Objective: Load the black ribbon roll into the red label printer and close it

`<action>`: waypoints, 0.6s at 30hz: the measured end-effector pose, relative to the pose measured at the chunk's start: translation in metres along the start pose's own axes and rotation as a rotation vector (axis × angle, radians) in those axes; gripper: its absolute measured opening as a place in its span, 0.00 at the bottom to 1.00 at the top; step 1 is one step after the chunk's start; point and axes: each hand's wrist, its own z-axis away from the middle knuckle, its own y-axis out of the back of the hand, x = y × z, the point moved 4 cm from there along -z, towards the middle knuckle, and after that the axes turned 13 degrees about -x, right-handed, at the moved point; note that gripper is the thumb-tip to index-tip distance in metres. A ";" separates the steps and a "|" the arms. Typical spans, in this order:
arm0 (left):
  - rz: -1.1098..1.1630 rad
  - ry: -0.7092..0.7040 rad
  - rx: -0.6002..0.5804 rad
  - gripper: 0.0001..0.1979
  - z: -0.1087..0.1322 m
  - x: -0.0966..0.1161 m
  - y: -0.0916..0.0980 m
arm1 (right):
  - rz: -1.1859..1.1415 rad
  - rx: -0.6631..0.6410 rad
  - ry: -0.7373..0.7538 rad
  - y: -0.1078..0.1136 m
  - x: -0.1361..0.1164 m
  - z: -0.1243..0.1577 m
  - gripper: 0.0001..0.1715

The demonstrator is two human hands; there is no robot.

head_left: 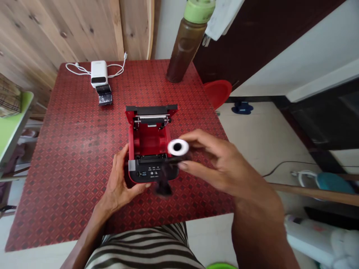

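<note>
We look down on a boxy red-and-black receipt printer (148,149) standing on a red diamond-patterned tabletop (70,157), its black-edged lid folded back to expose a curved red paper well (148,144). Our left hand (120,183) grips the printer's near left corner, the fingers curled up its side and the thumb lying along the black front panel. Our right hand (215,160) closes in a narrow pinch on a small white paper roll with a dark core (178,147), held just above the printer's right wall and outside the well. Below that hand hangs a dark, motion-blurred piece (164,185), perhaps a strip or strap, though the blur hides what it is.

Beyond the printer, at the far edge of the table, lies a white rounded box (98,73) with a white cable looped on both sides, and a small black block (104,94) touches its near end. A tall brown bottle with a green cap (186,45) stands at the far right corner. A red plastic disc (217,93) shows just past that corner. Our black-and-white striped shirt (143,248) fills the bottom of the frame.
</note>
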 end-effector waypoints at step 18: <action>-0.013 0.030 -0.030 0.59 0.002 0.006 -0.003 | 0.939 -0.100 -0.218 -0.069 0.017 -0.097 0.16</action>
